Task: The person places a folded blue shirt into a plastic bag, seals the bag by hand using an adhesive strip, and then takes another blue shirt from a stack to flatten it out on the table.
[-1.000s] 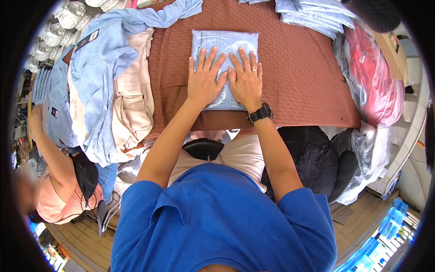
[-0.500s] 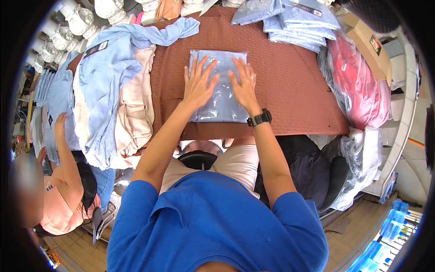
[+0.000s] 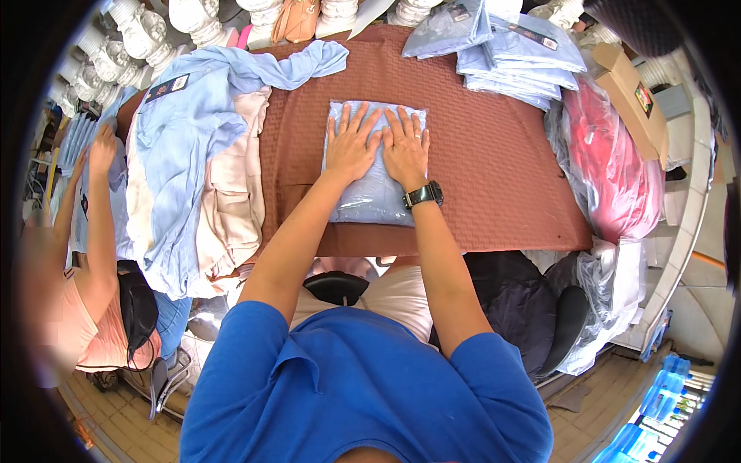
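Note:
A folded light-blue garment in a clear plastic bag [image 3: 374, 197] lies flat on the brown cloth-covered table [image 3: 494, 170] in front of me. My left hand [image 3: 353, 144] rests on its upper left part, palm down with the fingers stretched out. Beside it, my right hand [image 3: 405, 148] lies flat on the upper right part, fingers spread, a dark watch on the wrist. The two thumbs nearly meet at the middle of the bag. Neither hand grips anything.
Loose light-blue shirts [image 3: 181, 123] lie over beige garments [image 3: 231, 201] at the left. Bagged blue garments [image 3: 521, 54] are stacked at the far right, near a red bundle in plastic [image 3: 614, 162] and a cardboard box [image 3: 629, 100]. A co-worker [image 3: 108, 309] handles blue garments at the left.
Both hands have come closer together on the bag, the right one moving left from its right edge. The co-worker's arms have reached farther up. The whole view has shifted slightly.

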`<state>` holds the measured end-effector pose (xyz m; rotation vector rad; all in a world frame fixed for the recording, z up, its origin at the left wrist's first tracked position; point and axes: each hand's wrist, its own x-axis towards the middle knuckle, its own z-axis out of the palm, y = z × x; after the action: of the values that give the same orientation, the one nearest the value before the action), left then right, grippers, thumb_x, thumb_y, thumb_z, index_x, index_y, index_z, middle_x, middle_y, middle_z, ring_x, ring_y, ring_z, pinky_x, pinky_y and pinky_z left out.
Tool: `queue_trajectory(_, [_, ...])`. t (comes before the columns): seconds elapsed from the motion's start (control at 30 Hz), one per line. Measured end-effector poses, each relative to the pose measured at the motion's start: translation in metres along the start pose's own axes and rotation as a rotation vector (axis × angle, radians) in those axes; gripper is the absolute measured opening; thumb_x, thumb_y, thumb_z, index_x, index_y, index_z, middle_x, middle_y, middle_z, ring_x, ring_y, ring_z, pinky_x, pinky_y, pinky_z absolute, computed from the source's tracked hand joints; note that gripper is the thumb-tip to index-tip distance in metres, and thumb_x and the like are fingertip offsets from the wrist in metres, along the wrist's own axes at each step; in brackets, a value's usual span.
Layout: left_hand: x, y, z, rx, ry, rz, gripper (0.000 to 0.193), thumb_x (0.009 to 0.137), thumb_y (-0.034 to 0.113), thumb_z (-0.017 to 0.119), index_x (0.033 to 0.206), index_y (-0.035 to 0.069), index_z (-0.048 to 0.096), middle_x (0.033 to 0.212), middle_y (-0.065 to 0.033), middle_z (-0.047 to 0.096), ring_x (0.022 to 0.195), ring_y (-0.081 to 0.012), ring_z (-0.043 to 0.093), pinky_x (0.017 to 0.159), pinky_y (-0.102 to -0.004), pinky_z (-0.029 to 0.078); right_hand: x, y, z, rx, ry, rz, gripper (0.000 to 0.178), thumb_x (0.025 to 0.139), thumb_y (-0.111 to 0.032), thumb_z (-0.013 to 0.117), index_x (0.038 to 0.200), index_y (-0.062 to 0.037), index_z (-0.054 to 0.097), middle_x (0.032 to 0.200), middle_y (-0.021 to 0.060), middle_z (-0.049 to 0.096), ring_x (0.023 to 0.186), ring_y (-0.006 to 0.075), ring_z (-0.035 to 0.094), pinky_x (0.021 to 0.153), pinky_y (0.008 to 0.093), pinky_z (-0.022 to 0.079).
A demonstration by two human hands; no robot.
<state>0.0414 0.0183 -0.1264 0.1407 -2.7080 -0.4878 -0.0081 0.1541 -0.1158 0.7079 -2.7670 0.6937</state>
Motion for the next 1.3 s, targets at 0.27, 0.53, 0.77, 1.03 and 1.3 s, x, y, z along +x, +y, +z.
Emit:
queue_trajectory(0.27, [0.013, -0.009, 0.001, -0.070, -0.162, -0.037, 0.054, 0.105, 0.047, 0.037, 0.157, 0.031, 0.035, 0.168, -0.0024, 0.022, 0.155, -0.0329, 0.012, 0.122, -0.0590, 0.010, 0.003, 0.011, -0.007, 0.170, -0.020, 0.004, 0.050, 0.104, -0.036, 0.042, 0.152, -0.0246, 0.043, 0.162, 0.0096, 0.034, 0.151, 0.0366, 0.024, 0.120, 0.0611, 0.015])
queue_trajectory(0.53, [-0.046, 0.022, -0.026, -0.072, 0.009, 0.138, 0.051, 0.106, 0.041, 0.039, 0.154, 0.024, 0.040, 0.165, -0.0074, 0.027, 0.152, -0.0403, 0.018, 0.120, -0.0637, 0.013, -0.052, -0.008, -0.039, -0.014, -0.026, -0.111, 0.051, 0.106, -0.034, 0.041, 0.155, -0.0210, 0.039, 0.166, 0.0102, 0.025, 0.153, 0.0395, 0.018, 0.121, 0.0614, 0.014])
queue_trajectory(0.77, [-0.061, 0.024, -0.024, 0.026, 0.035, 0.123, 0.051, 0.104, 0.032, 0.042, 0.155, 0.027, 0.039, 0.166, -0.0053, 0.026, 0.153, -0.0391, 0.018, 0.121, -0.0618, 0.013, -0.068, -0.002, -0.019, -0.055, -0.012, -0.095, 0.051, 0.106, -0.034, 0.039, 0.155, -0.0210, 0.039, 0.167, 0.0101, 0.022, 0.153, 0.0396, 0.017, 0.120, 0.0605, 0.016])
queue_trajectory(1.03, [-0.059, 0.024, -0.023, -0.010, 0.050, 0.123, 0.052, 0.100, 0.030, 0.048, 0.152, 0.024, 0.043, 0.164, -0.0070, 0.029, 0.151, -0.0401, 0.022, 0.120, -0.0636, 0.014, -0.067, -0.003, -0.017, -0.060, 0.019, -0.099, 0.050, 0.105, -0.034, 0.039, 0.153, -0.0201, 0.042, 0.166, 0.0105, 0.025, 0.152, 0.0391, 0.021, 0.121, 0.0592, 0.017])
queue_trajectory(1.3, [-0.056, 0.027, -0.022, -0.027, -0.016, 0.074, 0.052, 0.102, 0.030, 0.045, 0.153, 0.027, 0.041, 0.166, -0.0046, 0.027, 0.152, -0.0378, 0.020, 0.120, -0.0626, 0.012, -0.065, -0.003, -0.017, -0.073, 0.000, -0.073, 0.050, 0.104, -0.033, 0.040, 0.153, -0.0201, 0.042, 0.165, 0.0103, 0.027, 0.152, 0.0384, 0.022, 0.121, 0.0587, 0.018])
